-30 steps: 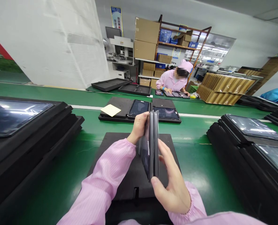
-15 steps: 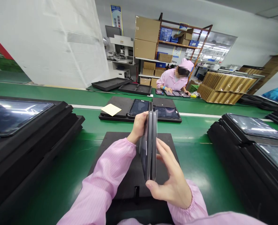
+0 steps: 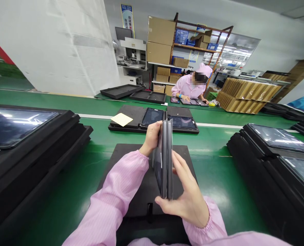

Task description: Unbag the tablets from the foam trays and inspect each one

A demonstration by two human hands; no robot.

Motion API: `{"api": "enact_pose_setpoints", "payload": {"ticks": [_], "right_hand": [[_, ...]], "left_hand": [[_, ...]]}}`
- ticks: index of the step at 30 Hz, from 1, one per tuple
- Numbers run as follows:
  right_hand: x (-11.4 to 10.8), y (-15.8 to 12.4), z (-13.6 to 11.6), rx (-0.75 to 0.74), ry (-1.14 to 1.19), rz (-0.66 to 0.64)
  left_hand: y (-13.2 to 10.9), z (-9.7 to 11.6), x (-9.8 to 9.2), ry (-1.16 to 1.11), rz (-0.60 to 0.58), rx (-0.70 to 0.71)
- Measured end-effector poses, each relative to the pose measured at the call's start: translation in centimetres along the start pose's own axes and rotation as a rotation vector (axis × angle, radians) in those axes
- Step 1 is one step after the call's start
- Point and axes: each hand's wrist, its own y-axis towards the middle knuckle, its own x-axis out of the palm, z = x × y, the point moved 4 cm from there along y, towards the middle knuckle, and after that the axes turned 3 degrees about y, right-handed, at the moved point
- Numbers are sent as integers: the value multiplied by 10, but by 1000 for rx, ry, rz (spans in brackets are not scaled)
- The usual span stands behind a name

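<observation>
Both forearms (image 3: 116,191) reach forward — left grip (image 3: 151,138) curled, right grip (image 3: 189,196) nearer the body, thumb (image 3: 164,205) spread from fingers (image 3: 184,167).

We log two slim dark tablets (image 3: 164,160), stacked flat together, upright on edge above the table (image 3: 218,184). We catch one glossy screen obliquely.

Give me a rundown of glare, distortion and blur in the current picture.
Head view: streaks of glare cross the left screen and the far right screen; head view: a soft sheen lies on the green bench; head view: the rack leans, perhaps from wide-angle distortion; head view: the left hand and right hand show no obvious motion blur.
</observation>
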Motion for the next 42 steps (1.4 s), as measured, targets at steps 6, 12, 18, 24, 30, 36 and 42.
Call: {"api": "enact_pose_setpoints", "payload": {"ticks": [6, 12, 18, 24, 30, 36, 42], "right_hand": [[2, 0, 0, 28, -5, -9], [-1, -2, -3, 93, 110, -28], [-6, -3, -6, 115, 220, 44], [-5, -3, -6, 186, 280, 169], [-4, -3, -7, 246, 145, 130], [5, 8, -1, 180, -100, 61], [1, 7, 15, 363, -153, 69]], "left_hand": [[1, 0, 0, 8, 3, 3], [-2, 2, 1, 16, -14, 2], [-4, 5, 3, 34, -30, 13], [-4, 6, 5, 52, -50, 52], [-10, 22, -7, 103, -43, 133], [-25, 45, -1, 341, -391, 614], [-30, -8, 8, 178, -146, 432]]}}
